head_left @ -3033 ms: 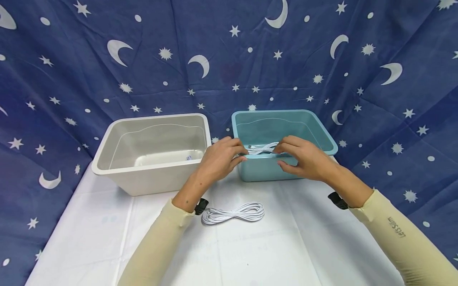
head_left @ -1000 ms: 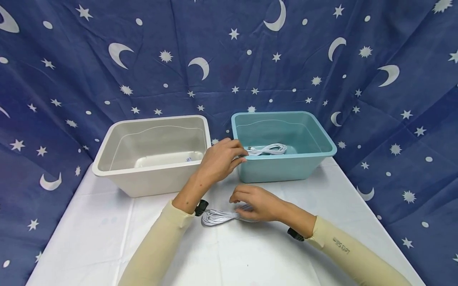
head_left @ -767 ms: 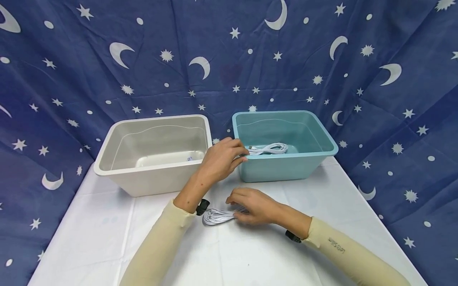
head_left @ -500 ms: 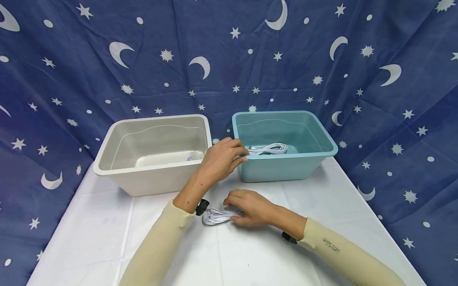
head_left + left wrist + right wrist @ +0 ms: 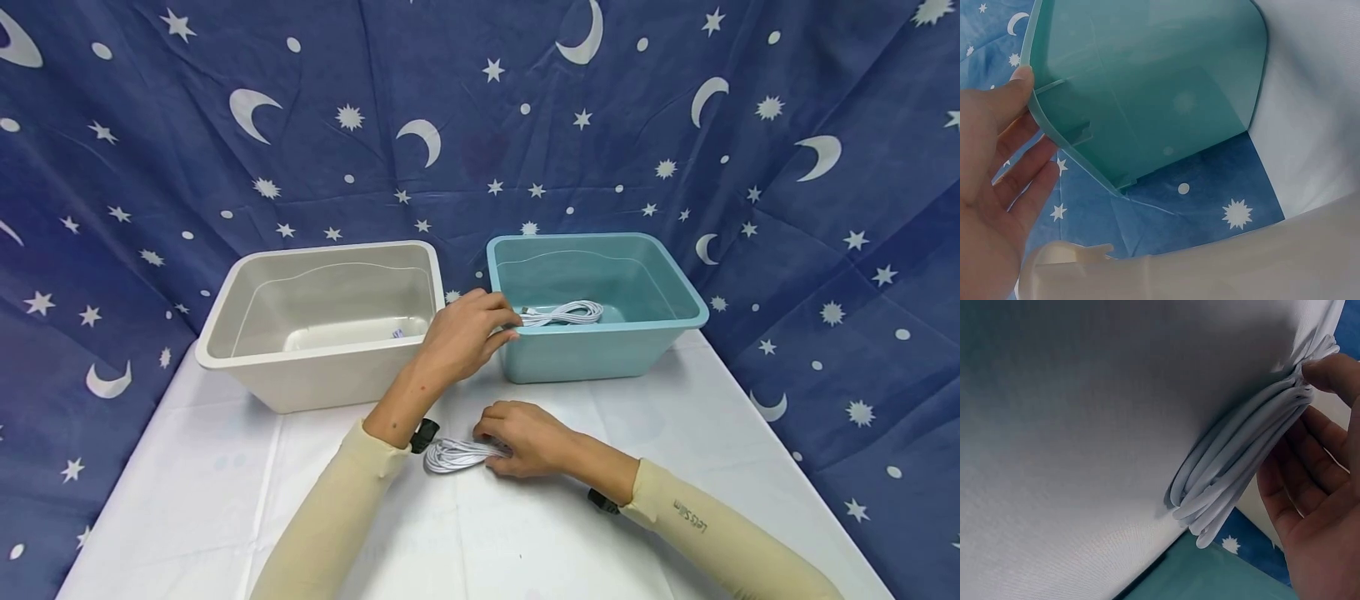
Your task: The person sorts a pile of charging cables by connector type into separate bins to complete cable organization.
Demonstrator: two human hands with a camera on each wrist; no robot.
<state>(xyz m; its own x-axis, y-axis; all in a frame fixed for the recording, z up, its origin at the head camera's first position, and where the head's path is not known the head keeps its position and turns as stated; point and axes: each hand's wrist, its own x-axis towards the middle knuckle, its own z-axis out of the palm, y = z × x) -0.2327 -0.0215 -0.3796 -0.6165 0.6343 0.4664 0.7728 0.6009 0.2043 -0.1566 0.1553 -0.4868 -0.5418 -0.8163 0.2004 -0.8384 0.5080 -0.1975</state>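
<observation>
My left hand (image 5: 465, 329) grips the left end of the teal bin's (image 5: 585, 354) rim; in the left wrist view the thumb lies on one side of that rim and the fingers (image 5: 1034, 190) on the other. Down on the white table, my right hand (image 5: 528, 437) pinches a coiled white cable (image 5: 453, 455) around its middle. The right wrist view shows the thumb on the narrow waist of the coil, with fingers on its far side. One loop end is hidden behind the right hand in the head view. Another bundled white cable (image 5: 573, 312) lies inside the teal bin.
A larger off-white bin (image 5: 315, 379) stands left of the teal one, with a small bluish mark or piece on its floor. White cloth covers the table (image 5: 525, 533). A blue curtain (image 5: 465, 100) with moons and stars hangs close behind both bins.
The right hand has left the teal bin, where the bundled cable stays, and come down to the coil on the table, its fingers now closed on it. My left hand has kept its place.
</observation>
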